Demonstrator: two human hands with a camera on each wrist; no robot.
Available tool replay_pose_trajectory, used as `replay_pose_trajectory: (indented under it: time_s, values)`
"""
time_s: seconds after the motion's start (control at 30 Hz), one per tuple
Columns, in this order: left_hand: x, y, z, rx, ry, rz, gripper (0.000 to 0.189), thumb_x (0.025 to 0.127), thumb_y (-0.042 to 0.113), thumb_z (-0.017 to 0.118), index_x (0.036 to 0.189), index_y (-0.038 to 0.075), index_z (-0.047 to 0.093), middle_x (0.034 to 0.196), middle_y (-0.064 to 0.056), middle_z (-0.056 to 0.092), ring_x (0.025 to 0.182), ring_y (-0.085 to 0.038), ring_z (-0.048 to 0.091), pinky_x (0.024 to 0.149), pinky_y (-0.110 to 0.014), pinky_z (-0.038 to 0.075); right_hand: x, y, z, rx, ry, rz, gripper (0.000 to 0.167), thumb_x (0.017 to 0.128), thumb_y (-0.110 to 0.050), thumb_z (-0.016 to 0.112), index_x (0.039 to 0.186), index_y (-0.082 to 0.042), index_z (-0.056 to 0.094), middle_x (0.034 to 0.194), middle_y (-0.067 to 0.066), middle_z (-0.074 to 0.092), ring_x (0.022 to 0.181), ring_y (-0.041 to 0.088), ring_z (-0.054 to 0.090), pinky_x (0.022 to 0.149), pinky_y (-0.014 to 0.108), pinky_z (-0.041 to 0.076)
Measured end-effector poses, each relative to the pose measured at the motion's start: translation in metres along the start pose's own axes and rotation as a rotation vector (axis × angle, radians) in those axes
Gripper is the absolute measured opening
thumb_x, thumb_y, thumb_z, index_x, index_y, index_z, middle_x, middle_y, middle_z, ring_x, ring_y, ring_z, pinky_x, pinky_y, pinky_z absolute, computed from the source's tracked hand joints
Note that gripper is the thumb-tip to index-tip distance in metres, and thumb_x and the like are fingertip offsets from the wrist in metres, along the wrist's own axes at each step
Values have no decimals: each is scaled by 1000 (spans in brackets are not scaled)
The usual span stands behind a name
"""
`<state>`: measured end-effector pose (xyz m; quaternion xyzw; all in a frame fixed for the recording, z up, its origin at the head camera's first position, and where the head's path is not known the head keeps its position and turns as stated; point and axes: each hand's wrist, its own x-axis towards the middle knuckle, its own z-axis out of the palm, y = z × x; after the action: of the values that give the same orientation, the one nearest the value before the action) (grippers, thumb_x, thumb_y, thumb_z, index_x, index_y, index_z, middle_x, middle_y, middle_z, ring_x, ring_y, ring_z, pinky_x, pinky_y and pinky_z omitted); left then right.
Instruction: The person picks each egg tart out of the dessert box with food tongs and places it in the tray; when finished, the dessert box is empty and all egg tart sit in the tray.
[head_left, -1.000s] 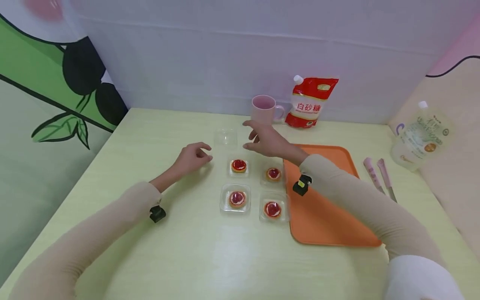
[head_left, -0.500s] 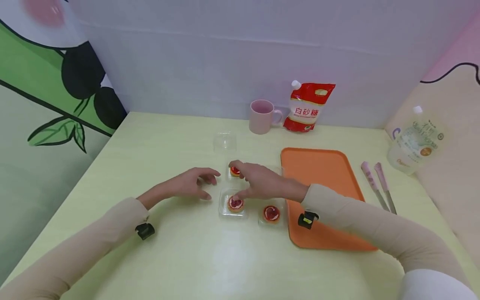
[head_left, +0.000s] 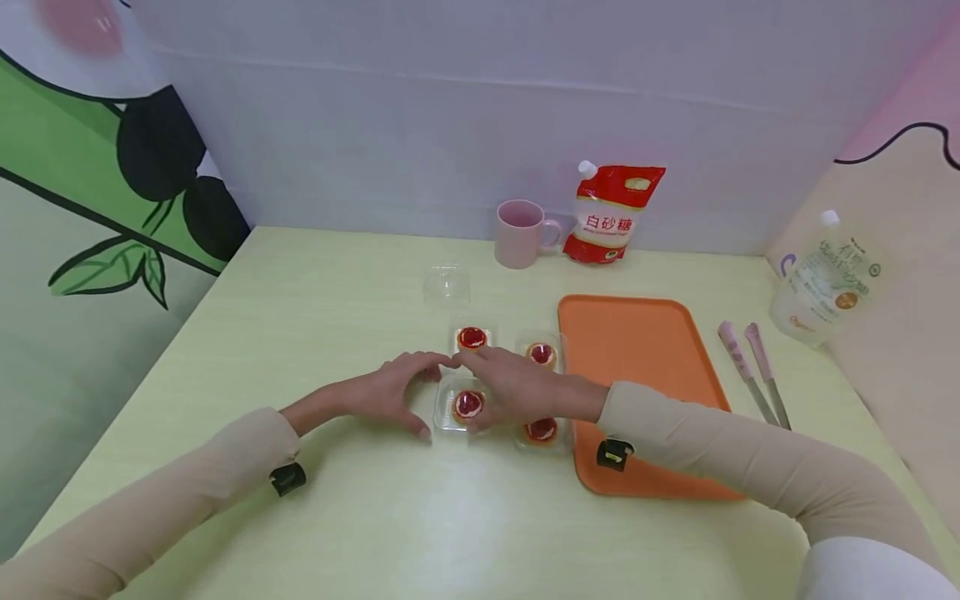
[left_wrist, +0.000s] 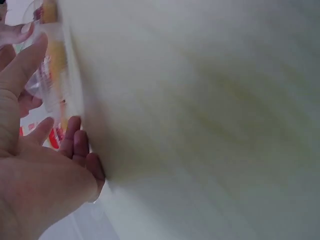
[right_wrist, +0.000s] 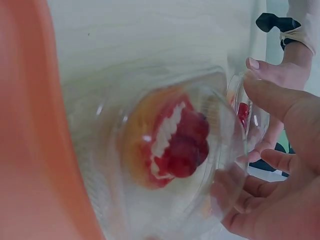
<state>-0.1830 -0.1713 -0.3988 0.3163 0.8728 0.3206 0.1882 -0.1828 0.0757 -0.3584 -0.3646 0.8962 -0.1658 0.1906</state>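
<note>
In the head view, both hands are spread around a clear plastic box holding a small red-topped fruit tart. My left hand curves along its left side, thumb apart from the fingers. From the right comes my right hand, fingertips near the left ones and thumb at the box's near edge. Farther back is another boxed tart; on the right, one tart sits behind and another partly under my right hand. The right wrist view shows a cherry-topped tart under a clear domed lid.
An orange tray lies right of the boxes, with two pink-handled knives beyond it. At the back stand an empty-looking clear container, a pink mug and a red sugar pouch. A pale spouted pouch leans at right.
My right hand has come down from above the back boxes, near the mug, to the near-left box. My left hand has moved nearer too, and the two hands now meet around that box.
</note>
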Motion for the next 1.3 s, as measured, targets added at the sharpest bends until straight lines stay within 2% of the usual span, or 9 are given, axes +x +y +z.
replay_pose_trajectory:
  time_s: [0.23, 0.37, 0.5, 0.7, 0.8, 1.0, 1.1, 1.2, 1.3]
  values:
    - [2, 0, 13, 52, 59, 10, 100, 66, 37, 92, 148, 14, 40, 132, -6, 54, 124, -26, 43, 97, -49, 30, 0, 2, 1, 10, 10, -35, 81, 81, -40, 82, 148, -22, 39, 146, 4, 50, 132, 22, 49, 104, 39, 48]
    - [4, 1, 19, 80, 123, 42, 96, 66, 34, 92, 146, 13, 43, 133, -6, 56, 121, -25, 44, 95, -47, 30, -1, 2, 1, -10, 45, -67, 75, 82, -37, 82, 144, -19, 44, 141, 7, 53, 126, 23, 51, 101, 39, 48]
    - [6, 0, 26, 97, 188, 68, 94, 65, 32, 93, 144, 13, 46, 126, -4, 58, 115, -23, 45, 93, -45, 30, -3, 0, 1, -41, 60, -62, 74, 83, -38, 81, 145, -19, 46, 137, 8, 55, 122, 23, 53, 97, 38, 50]
    - [6, 1, 33, 87, 234, 74, 85, 65, 31, 93, 137, 13, 50, 123, -2, 59, 113, -22, 46, 92, -44, 31, -5, -2, 5, -81, 75, -54, 77, 83, -40, 80, 149, -21, 45, 126, 6, 58, 110, 19, 55, 87, 32, 51]
    - [7, 0, 36, 97, 254, 79, 82, 67, 31, 92, 135, 14, 51, 122, -1, 60, 113, -22, 46, 92, -43, 31, -4, -2, 6, -101, 82, -58, 75, 83, -39, 81, 148, -20, 47, 122, 6, 59, 106, 18, 55, 85, 30, 50]
    - [8, 2, 39, 90, 279, 72, 82, 67, 28, 92, 137, 13, 51, 124, -1, 60, 114, -23, 47, 94, -46, 32, -3, -4, 4, -134, 97, -121, 69, 82, -37, 82, 142, -18, 52, 112, 4, 62, 98, 16, 54, 80, 27, 49]
    - [7, 3, 39, 99, 278, 55, 83, 68, 28, 92, 138, 13, 51, 128, -2, 60, 116, -23, 48, 94, -45, 32, -2, -6, 5, -174, 92, -149, 75, 78, -42, 85, 141, -18, 52, 110, 4, 62, 94, 16, 55, 78, 28, 49]
    - [7, 4, 39, 106, 271, 36, 83, 69, 29, 91, 139, 14, 49, 131, -2, 59, 116, -23, 48, 93, -44, 32, -2, -7, 7, -227, 86, -155, 82, 73, -46, 87, 141, -17, 51, 113, 5, 61, 95, 17, 56, 81, 29, 51]
    - [7, 6, 38, 102, 261, 26, 83, 70, 29, 90, 141, 14, 48, 134, -2, 58, 117, -23, 48, 92, -43, 31, -2, -7, 11, -267, 89, -153, 82, 74, -43, 87, 142, -16, 50, 114, 6, 60, 96, 18, 56, 83, 31, 51]
